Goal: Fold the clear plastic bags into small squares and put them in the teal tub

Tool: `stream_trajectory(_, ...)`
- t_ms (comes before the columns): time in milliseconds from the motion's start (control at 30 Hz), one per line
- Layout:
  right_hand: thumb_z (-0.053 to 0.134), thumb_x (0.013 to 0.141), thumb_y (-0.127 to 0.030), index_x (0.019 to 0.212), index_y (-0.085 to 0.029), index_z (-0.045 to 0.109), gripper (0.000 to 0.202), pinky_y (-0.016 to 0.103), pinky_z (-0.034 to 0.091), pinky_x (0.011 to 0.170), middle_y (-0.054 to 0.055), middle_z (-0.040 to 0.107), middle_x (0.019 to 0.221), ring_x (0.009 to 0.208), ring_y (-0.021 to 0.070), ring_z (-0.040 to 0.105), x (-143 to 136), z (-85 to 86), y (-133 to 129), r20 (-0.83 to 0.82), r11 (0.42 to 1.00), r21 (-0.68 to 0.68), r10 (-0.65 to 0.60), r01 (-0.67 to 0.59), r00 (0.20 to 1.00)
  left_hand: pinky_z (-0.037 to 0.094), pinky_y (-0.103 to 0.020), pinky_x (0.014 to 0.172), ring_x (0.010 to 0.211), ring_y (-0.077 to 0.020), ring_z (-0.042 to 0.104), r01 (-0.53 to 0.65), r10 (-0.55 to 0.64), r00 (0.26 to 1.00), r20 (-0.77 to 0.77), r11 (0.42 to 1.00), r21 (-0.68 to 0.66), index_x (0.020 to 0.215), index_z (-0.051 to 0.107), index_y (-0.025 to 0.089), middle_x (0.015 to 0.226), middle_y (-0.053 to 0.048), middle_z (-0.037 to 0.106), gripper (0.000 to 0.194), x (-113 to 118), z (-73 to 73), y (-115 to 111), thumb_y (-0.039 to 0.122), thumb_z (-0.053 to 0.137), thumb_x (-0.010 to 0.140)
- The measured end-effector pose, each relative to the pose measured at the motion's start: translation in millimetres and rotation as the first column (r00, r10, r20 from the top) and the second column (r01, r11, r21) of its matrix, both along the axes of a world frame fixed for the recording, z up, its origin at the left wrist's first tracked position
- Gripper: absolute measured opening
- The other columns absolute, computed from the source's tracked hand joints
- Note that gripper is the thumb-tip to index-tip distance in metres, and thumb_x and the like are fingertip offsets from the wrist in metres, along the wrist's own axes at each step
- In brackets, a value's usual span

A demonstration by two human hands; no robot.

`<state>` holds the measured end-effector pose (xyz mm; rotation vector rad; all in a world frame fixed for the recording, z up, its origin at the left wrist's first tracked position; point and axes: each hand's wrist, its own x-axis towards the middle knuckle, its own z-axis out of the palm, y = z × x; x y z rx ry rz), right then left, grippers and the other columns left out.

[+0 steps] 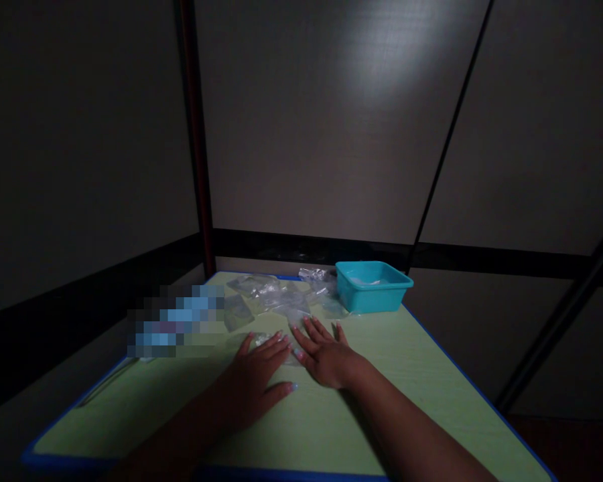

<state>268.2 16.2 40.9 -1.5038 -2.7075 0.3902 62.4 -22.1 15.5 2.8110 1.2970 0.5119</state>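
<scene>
My left hand (258,375) lies flat, palm down, with its fingers stretched forward over a clear plastic bag (262,339) on the table. To its right, my right hand (326,355) rests palm down with the fingers spread, its thumb near the bag's right side. Both hands partly cover this bag. Just beyond the fingertips, several more clear plastic bags (284,301) lie loosely over one another, wrinkled and shiny. Neither hand has its fingers wrapped round anything.
A turquoise plastic basket (376,298) stands at the back right edge, with something pale inside. On the left lies a blurred-out blue item (178,321). The light green table (291,445) has a blue rim. Grey panels (311,134) rise behind and beside it.
</scene>
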Motion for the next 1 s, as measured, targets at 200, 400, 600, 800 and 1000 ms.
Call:
stream_trajectory(200,0.015,0.085,-0.064,0.14,-0.035,0.005,0.063,0.063,-0.008,0.098,0.004,-0.001,0.148,0.135,0.0257,-0.005,-1.6,3.4,-5.1,0.003,0.999,0.042,-0.004,0.004,1.0,0.013,-0.06,0.103,0.13,-0.0275,0.029,-0.077,0.077,0.997,-0.028,0.997,-0.003,0.131,0.039,0.028,0.14,-0.009,0.035,0.049,1.0,3.8,-4.2,0.05,0.038,0.087)
stream_trajectory(400,0.011,0.091,-0.051,0.142,-0.029,0.01,0.056,0.055,-0.016,0.1,0.003,0.004,0.148,0.136,0.0219,0.0,-11.1,7.6,-13.1,-0.049,0.965,0.262,0.047,-0.032,0.998,0.011,-0.062,0.102,0.129,-0.0287,0.03,-0.105,0.105,0.994,-0.012,0.994,0.002,0.126,0.046,0.028,0.139,-0.01,0.037,0.046,1.9,5.3,-7.4,0.05,0.041,0.086)
stream_trajectory(600,0.006,0.09,-0.053,0.142,-0.024,0.006,0.06,0.056,-0.009,0.102,0.005,0.004,0.148,0.136,0.0206,0.002,-15.3,-0.6,-10.6,-0.038,0.992,0.124,0.042,-0.037,0.998,0.009,-0.063,0.101,0.131,-0.0276,0.025,-0.126,0.127,0.992,-0.017,0.992,0.01,0.122,0.048,0.03,0.139,-0.008,0.038,0.04,1.2,5.8,-8.5,0.048,0.039,0.087)
stream_trajectory(800,0.008,0.087,-0.059,0.141,-0.034,0.01,0.059,0.058,-0.008,0.101,0.003,0.004,0.149,0.136,0.022,-0.001,-13.8,-0.1,-8.4,-0.051,0.996,0.077,0.047,-0.043,0.998,0.014,-0.06,0.101,0.129,-0.0299,0.029,-0.308,0.307,0.951,0.03,0.948,0.085,0.126,0.047,0.025,0.135,-0.009,0.044,0.043,-31.3,6.8,13.7,0.043,0.041,0.087)
stream_trajectory(1000,0.01,0.087,-0.061,0.14,-0.036,0.011,0.059,0.058,-0.008,0.101,0.002,0.004,0.149,0.136,0.0238,-0.003,-14.5,1.3,-7.9,-0.06,0.997,0.062,0.045,-0.041,0.997,0.034,-0.039,0.096,0.11,-0.0235,0.047,-0.238,0.239,0.971,-0.001,0.967,0.088,0.119,0.052,0.018,0.117,-0.009,0.056,0.041,-46.2,28.7,34.6,0.03,0.048,0.081)
